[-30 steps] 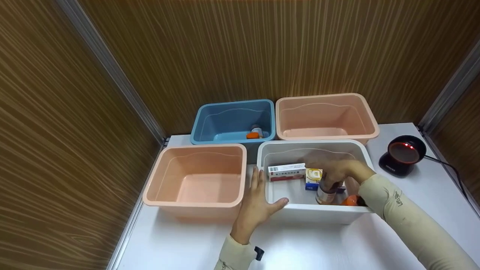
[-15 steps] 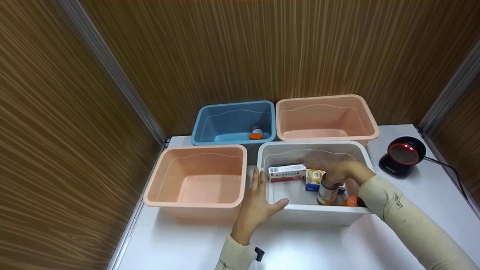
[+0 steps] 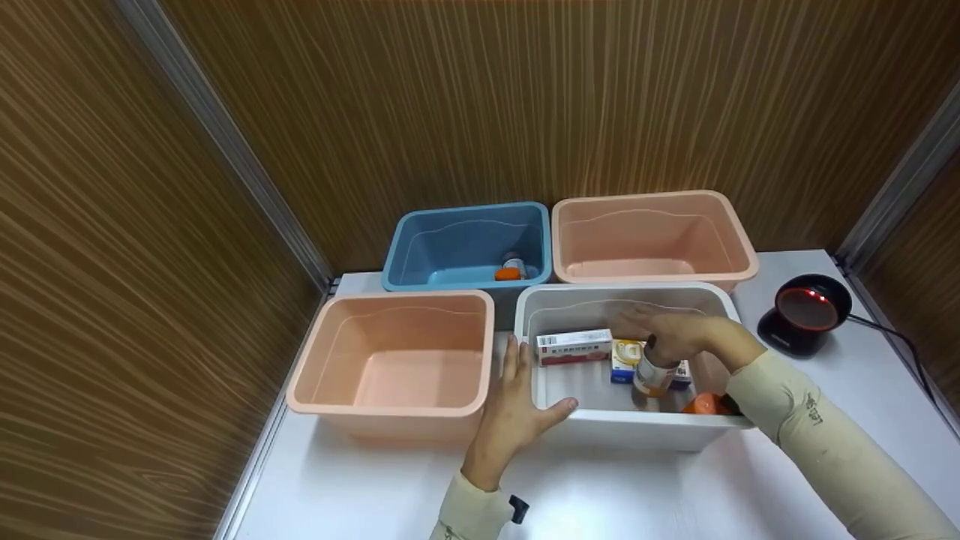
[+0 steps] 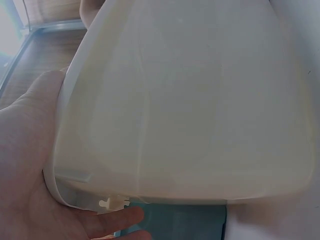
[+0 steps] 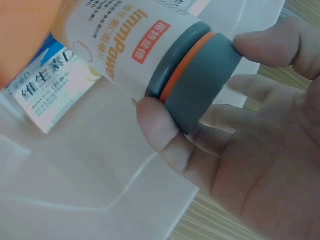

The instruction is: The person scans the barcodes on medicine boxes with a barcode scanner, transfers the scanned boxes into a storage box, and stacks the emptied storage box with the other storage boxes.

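My right hand (image 3: 679,339) reaches into the white bin (image 3: 637,433) and pinches a pill bottle (image 3: 652,379) by its lid. In the right wrist view the bottle (image 5: 127,37) has a white and orange label, and thumb and fingers grip its grey, orange-ringed cap (image 5: 202,75). The bottle hangs tilted. Beside it in the bin are a blue and yellow box (image 3: 625,360), a white and red box (image 3: 574,347) and an orange-topped item (image 3: 705,403), partly hidden. My left hand (image 3: 510,420), fingers extended, rests against the bin's left side; the left wrist view shows it touching the wall (image 4: 185,110).
A peach bin (image 3: 394,410) stands left of the white one. Behind are a blue bin (image 3: 465,286) holding an orange-capped bottle (image 3: 508,274) and another peach bin (image 3: 652,196). A black scanner (image 3: 804,311) with red lights and a cable stands at right.
My right hand has risen a little, lifting the bottle off the bin floor and tilting it. The left hand stays in place.
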Tool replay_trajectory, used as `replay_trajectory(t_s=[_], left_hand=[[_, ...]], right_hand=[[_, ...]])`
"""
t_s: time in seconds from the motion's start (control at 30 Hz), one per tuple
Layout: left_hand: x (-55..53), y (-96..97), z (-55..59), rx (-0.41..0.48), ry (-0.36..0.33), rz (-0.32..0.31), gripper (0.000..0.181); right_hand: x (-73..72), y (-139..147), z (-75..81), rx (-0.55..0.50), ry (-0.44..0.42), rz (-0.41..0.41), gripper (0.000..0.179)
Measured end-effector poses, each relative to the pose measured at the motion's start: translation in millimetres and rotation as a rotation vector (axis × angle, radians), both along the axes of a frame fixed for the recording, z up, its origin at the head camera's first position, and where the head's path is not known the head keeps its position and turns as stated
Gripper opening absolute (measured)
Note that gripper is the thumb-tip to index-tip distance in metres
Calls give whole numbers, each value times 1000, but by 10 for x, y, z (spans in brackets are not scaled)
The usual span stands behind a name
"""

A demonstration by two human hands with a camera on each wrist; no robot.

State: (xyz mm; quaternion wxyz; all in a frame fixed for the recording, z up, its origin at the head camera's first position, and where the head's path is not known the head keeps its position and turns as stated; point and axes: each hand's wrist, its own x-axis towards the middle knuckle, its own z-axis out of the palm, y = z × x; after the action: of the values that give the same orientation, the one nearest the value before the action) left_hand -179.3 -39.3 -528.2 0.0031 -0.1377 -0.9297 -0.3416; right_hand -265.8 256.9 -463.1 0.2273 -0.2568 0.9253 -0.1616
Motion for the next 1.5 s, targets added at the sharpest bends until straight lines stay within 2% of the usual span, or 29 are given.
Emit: replay_trajectory(t_s=[0.13,0.4,0.8,0.97,1.27,1.37,1.5], left_hand=[[-3,0,-10,1,6,1,115],[-5,-2,-10,7,-5,-3,113],[-2,11,-1,0,-15,0,118],[0,8,2,-16,-19,2,116],[-8,-2,10,-22,-28,-6,116],[-13,-1,8,-18,-30,-6,116],[-9,5,4,-17,-31,-3,116]], right_hand=[[30,-19,76,-36,-84,-124,101],[66,-22,188,-76,-98,-140,105],[165,13,351,-40,49,-141,90],[207,45,417,-56,153,-161,80],[274,79,576,-118,407,-175,23],[299,106,635,-123,462,-185,15],[348,182,716,-164,484,-198,9]])
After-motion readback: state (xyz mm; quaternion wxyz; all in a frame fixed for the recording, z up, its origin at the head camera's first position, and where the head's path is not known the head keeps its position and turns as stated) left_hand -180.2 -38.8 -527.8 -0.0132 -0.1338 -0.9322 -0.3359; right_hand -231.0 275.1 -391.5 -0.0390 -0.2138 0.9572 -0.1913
